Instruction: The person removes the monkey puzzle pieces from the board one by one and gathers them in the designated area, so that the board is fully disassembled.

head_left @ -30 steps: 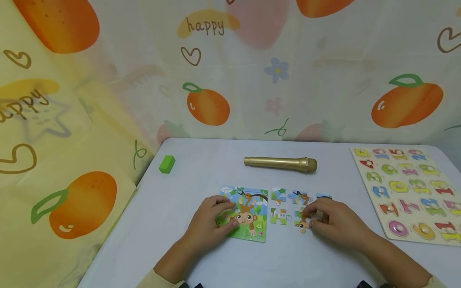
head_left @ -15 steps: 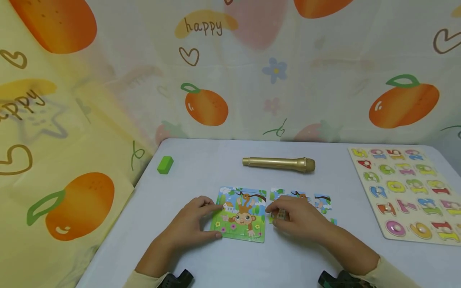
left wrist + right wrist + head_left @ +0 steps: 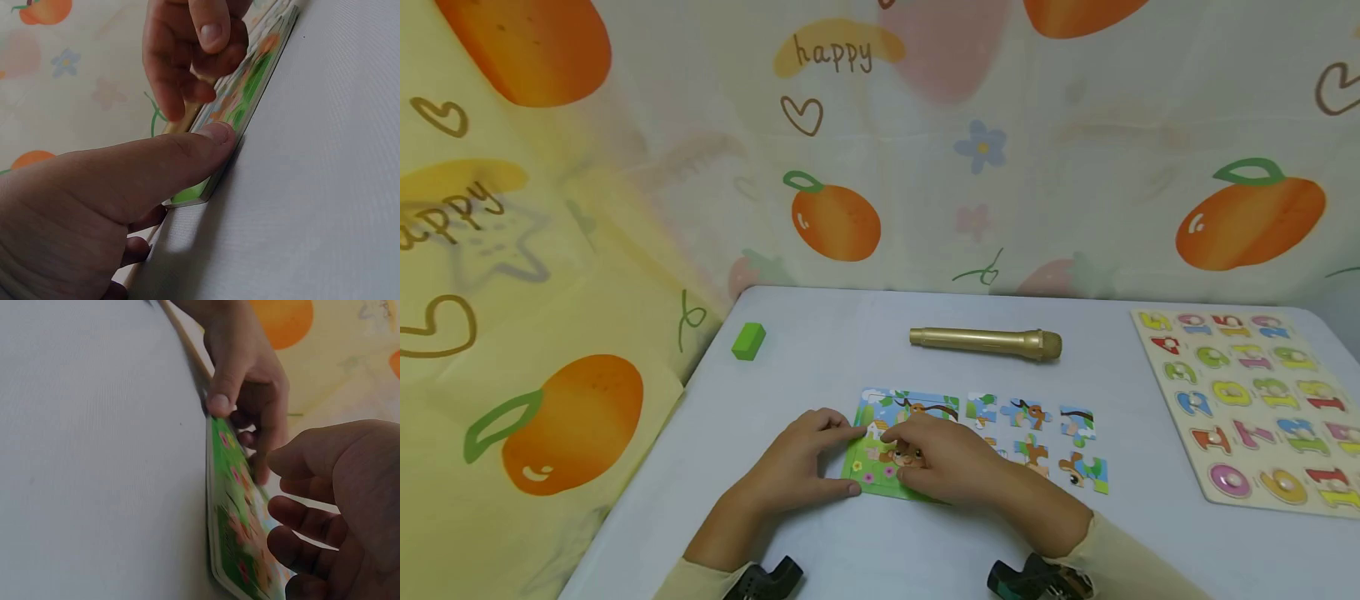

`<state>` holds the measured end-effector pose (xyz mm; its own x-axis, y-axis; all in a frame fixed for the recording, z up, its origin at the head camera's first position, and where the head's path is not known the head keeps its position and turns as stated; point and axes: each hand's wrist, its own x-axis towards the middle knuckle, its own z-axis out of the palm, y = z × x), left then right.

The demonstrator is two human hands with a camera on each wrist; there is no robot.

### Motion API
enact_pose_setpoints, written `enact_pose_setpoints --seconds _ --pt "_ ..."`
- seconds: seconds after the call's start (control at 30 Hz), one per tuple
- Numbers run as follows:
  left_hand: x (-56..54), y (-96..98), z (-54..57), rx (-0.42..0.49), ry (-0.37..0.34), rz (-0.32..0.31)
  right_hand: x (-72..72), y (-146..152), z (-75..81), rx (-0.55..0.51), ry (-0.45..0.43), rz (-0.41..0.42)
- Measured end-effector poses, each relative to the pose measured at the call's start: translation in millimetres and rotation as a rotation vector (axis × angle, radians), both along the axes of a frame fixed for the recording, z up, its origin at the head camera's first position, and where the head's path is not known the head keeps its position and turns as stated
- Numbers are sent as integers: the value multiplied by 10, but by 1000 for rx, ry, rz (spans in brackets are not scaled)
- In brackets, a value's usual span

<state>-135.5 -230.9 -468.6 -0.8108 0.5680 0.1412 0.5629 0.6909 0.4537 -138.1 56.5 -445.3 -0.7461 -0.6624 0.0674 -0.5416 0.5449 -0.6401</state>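
A square jigsaw puzzle board (image 3: 874, 483) with a monkey picture lies flat on the white table. My left hand (image 3: 793, 467) rests at its left side; index finger and thumb reach out to touch the edge. Close up in the left wrist view, the left thumb (image 3: 187, 150) lies on the board's rim. Above the board's middle is my right hand (image 3: 958, 458), fingers loosely bent, covering part of the picture. Nothing shows between the right fingers (image 3: 306, 519) in the right wrist view. Several loose jigsaw pieces (image 3: 1030, 414) lie in rows right of the board, one partly hidden by the right hand.
A gold toy microphone (image 3: 977, 340) lies behind the puzzle. Toward the back left stands a green block (image 3: 748, 342). A wooden number board (image 3: 1217, 400) with knobbed pieces takes up the right side. Patterned cloth (image 3: 910, 167) hangs behind the table.
My right hand has moved left from the loose pieces to over the puzzle board. The left hand has drawn back from the picture to the board's left edge.
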Motion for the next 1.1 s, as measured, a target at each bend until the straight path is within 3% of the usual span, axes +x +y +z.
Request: enact_pose_setpoints --seconds 0.2,0.6,1.1 --pt "-4 -15 -30 11 7 9 -23 -194 -77 43 49 7" --pt "-43 -7 -59 52 -9 27 -57 -323 -63 125 36 -30" --pt "-73 -19 -90 86 -74 55 -103 -352 63 150 -90 -48"
